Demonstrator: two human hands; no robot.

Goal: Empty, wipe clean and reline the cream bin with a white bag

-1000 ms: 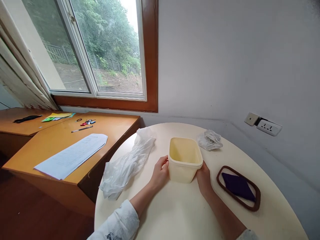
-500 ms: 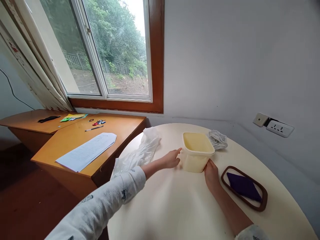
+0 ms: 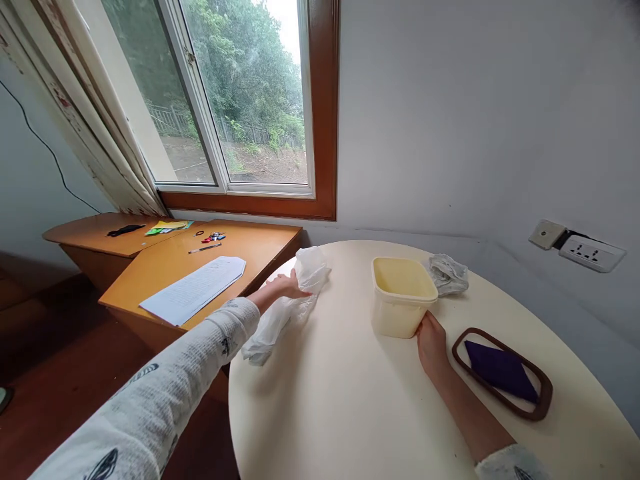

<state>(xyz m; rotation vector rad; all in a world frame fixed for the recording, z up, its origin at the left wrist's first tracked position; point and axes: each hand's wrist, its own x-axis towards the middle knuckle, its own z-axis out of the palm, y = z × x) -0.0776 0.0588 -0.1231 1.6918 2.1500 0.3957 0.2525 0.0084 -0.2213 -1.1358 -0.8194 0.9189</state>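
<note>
On the round table stands a pale yellow plastic container (image 3: 400,317), upright and without a lid on it. My right hand (image 3: 431,340) grips its lower right corner, with some fingers hidden behind the wall. To the left, a crumpled translucent plastic bag (image 3: 280,327) lies along the table edge. My left hand (image 3: 289,287) is over the bag's middle and touches it, fingers stretched out and thumb apart.
A grey crumpled plastic bag (image 3: 449,275) lies behind the container. At the right is a brown-rimmed oblong frame (image 3: 544,400) with a dark purple cloth (image 3: 500,370) inside. Papers (image 3: 195,290), a pen (image 3: 205,248) and keys (image 3: 214,237) lie on the wooden desk (image 3: 270,243).
My left hand has left the container's side and moved left onto the plastic bag, whose near end has shifted a little. My right hand stays at the container's corner. The view has turned slightly left.
</note>
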